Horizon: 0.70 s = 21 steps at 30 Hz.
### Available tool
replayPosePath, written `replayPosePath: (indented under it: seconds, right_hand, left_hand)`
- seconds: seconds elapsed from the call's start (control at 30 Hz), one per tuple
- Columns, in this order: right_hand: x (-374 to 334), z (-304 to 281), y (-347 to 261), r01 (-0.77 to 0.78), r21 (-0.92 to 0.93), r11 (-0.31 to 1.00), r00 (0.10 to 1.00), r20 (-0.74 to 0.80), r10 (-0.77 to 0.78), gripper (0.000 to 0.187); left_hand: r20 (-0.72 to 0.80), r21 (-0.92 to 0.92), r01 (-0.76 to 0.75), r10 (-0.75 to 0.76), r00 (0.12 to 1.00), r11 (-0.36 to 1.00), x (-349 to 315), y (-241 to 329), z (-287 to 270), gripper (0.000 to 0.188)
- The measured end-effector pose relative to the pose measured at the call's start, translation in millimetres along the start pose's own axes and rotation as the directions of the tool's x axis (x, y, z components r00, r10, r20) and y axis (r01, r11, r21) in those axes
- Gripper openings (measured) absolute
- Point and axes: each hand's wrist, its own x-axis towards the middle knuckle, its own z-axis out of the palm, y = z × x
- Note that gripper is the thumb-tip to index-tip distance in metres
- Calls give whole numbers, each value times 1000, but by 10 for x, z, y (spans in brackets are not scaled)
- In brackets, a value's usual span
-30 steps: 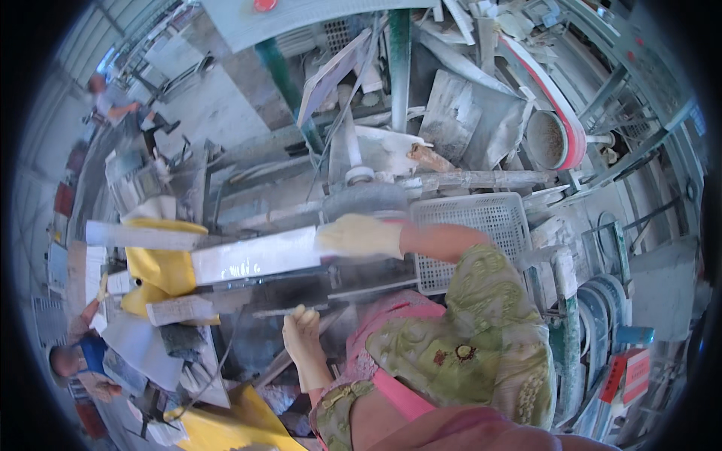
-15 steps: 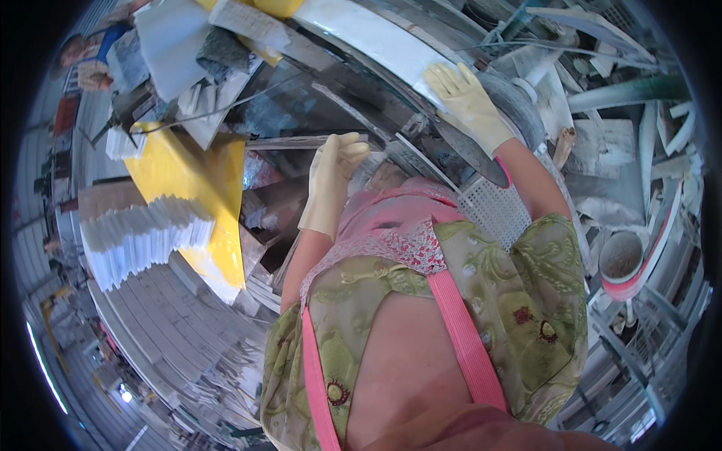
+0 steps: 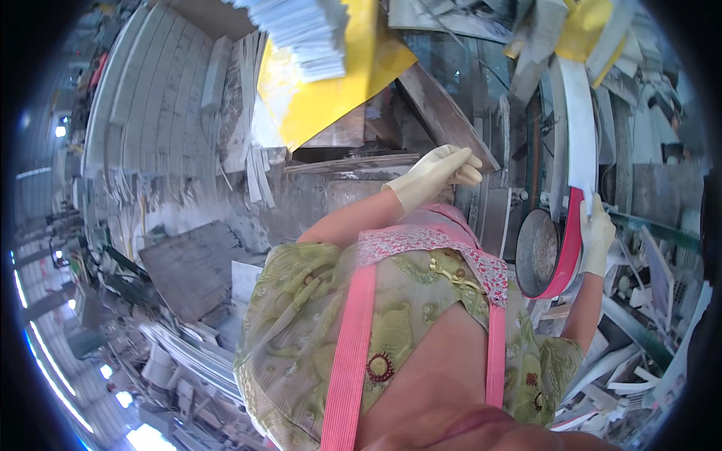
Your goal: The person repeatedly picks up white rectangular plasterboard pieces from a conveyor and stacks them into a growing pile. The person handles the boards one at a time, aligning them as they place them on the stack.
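My left hand (image 3: pixel 445 171), in a cream rubber glove, hovers in front of my pink apron (image 3: pixel 432 225) with its fingers curled in. Nothing shows in it. On the right, my gloved right hand (image 3: pixel 597 237) lies against the outer side of a red band (image 3: pixel 570 252), its fingers stretched along the lower end of a long white strip (image 3: pixel 576 124). The thumb side is hard to make out. Beside the band sits a dusty round grey disc (image 3: pixel 537 252), partly enclosed by it.
Yellow sheeting (image 3: pixel 331 90) with a stack of thin white slats (image 3: pixel 301 37) on it stands ahead. Long grey boards (image 3: pixel 162 98) are piled at the far left. A worn wooden board (image 3: pixel 451 116) leans near my left hand. Offcuts (image 3: pixel 632 361) lie at the lower right.
My view has swung left across the workplace. My right hand has gone from lying spread on the white strip to the red band's outer side. My left hand's fingers are more curled.
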Motion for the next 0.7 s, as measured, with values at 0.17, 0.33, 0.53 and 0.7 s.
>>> replayPosePath:
  seconds: [0.17,0.33,0.53,0.7]
  right_hand:
    - [-39,-508,-1073,181,622,762,963,-270,-9,44]
    - [-257,-502,-3068,427,868,254,862,-306,-405,44]
    - [-494,-209,-5407,379,890,251,883,-267,-386,31]
    - [-885,19,-5832,-654,696,-295,541,158,-826,29]
  left_hand:
    - [-65,102,-23,30,997,995,-367,277,-543,42]
    - [-226,306,-95,169,959,947,-826,670,-1084,45]
    - [-610,601,113,363,704,791,-1151,1446,-1928,68]
    - [-637,303,-90,272,721,949,-1079,1387,-2088,64]
